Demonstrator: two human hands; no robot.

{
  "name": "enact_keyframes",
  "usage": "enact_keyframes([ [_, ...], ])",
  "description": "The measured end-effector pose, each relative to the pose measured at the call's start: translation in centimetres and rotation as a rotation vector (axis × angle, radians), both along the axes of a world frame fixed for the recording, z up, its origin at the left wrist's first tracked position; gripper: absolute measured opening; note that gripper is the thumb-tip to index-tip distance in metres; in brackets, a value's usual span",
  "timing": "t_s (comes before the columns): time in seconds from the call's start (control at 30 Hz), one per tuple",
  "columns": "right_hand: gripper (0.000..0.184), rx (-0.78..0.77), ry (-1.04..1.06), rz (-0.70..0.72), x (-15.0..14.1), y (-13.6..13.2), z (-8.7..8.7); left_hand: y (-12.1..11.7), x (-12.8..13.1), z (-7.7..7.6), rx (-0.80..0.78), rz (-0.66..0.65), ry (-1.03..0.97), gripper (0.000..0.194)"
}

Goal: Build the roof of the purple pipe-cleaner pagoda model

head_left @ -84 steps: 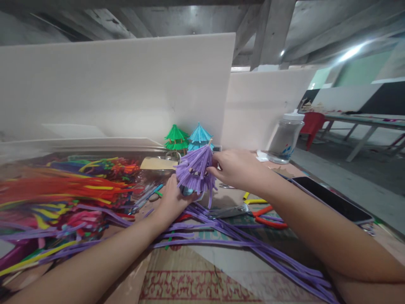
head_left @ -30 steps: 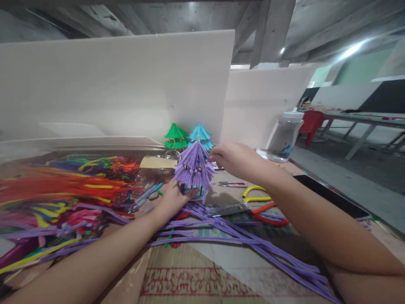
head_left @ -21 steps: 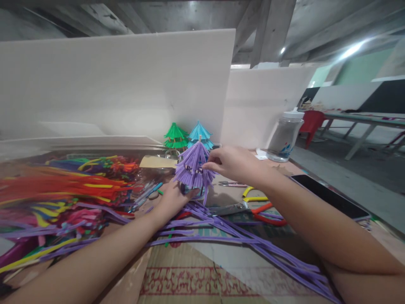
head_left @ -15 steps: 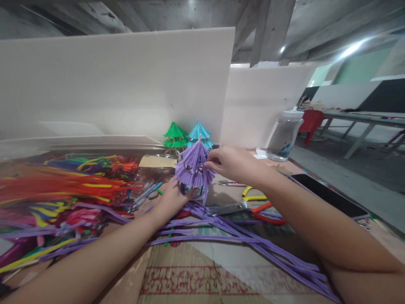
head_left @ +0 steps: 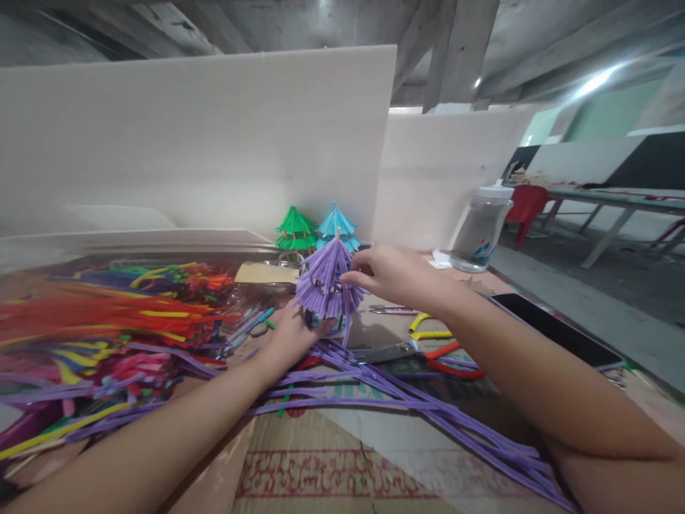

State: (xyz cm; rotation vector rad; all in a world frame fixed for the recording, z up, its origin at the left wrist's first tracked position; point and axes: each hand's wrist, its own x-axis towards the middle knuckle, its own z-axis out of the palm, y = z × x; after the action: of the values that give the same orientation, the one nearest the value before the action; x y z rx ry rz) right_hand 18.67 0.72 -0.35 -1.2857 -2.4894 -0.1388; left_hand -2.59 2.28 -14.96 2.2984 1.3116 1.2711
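A small two-tiered purple pavilion (head_left: pixel 330 275) made of pipe cleaners stands upright in front of me, a wooden tip poking out of its top. Around its base, my left hand (head_left: pixel 300 330) is closed, with part of the fingers hidden behind the lower tier. From the right, my right hand (head_left: pixel 377 273) reaches to the side of the roof, its thumb and forefinger pinched on the purple strips there. Long loose purple pipe cleaners (head_left: pixel 390 400) lie crossed below the pavilion. Scissors (head_left: pixel 396 351) with red and yellow handles rest on them, beneath my right forearm.
Behind are a green pavilion (head_left: pixel 294 230) and a blue pavilion (head_left: pixel 337 223). Bundles of coloured pipe cleaners (head_left: pixel 96 314) cover the left. At right are a water bottle (head_left: pixel 481 228) and a phone (head_left: pixel 556 332). Small snips (head_left: pixel 393 310) lie past the scissors.
My right hand has shifted slightly left, its fingertips further over the purple roof. My left hand and the pavilion stay in place.
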Motion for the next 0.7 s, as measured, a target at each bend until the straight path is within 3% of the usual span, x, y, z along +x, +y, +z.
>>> enact_keyframes([
  [0.2, 0.033, -0.049, -0.018, -0.009, -0.35, -0.16, -0.11, 0.02, 0.03, 0.06, 0.017, -0.006, 0.016, 0.049],
  [0.7, 0.022, -0.185, -0.029, 0.03, 0.27, -0.14, 0.7, -0.1, -0.01, -0.02, 0.002, 0.0, 0.011, 0.043],
])
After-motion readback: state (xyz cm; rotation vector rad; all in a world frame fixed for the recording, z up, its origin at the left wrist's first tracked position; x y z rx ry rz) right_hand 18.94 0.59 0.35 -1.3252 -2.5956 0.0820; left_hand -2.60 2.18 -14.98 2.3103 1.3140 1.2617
